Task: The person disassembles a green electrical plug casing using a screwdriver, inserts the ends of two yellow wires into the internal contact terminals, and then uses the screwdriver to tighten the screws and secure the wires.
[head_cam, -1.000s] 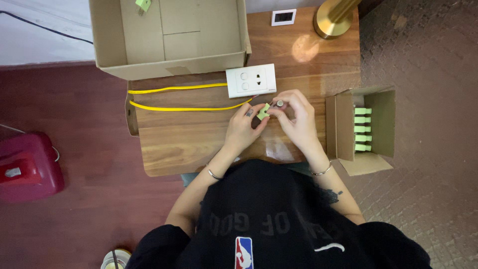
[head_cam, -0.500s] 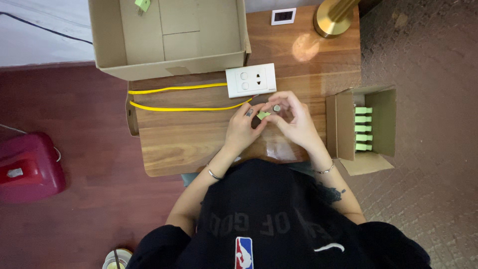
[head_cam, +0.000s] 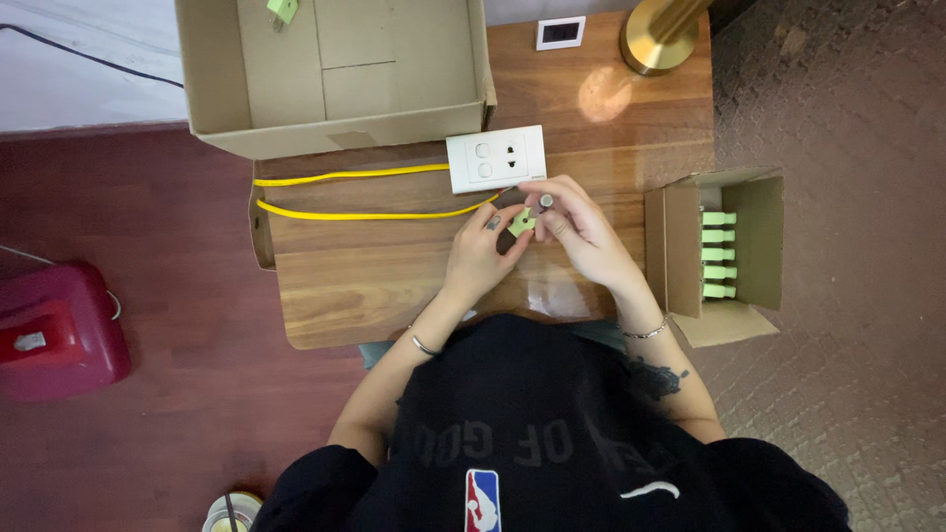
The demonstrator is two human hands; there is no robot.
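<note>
Over the wooden table (head_cam: 374,286), my left hand (head_cam: 480,251) and my right hand (head_cam: 581,229) meet around a small light-green plug part (head_cam: 520,222). Both pinch it between the fingertips, and a small metal piece (head_cam: 545,201) shows at my right fingers. Just beyond the hands lies a white wall socket plate (head_cam: 496,159) with a yellow cable (head_cam: 355,211) running off to the left.
A large open cardboard box (head_cam: 325,74) stands at the table's far side with one green part (head_cam: 282,10) inside. A small open box (head_cam: 724,254) holding several green parts stands at the right edge. A brass lamp base (head_cam: 655,34) and a small white device (head_cam: 561,33) are at the back.
My hands have stayed together on the green part, with only small finger shifts. Nothing else moved.
</note>
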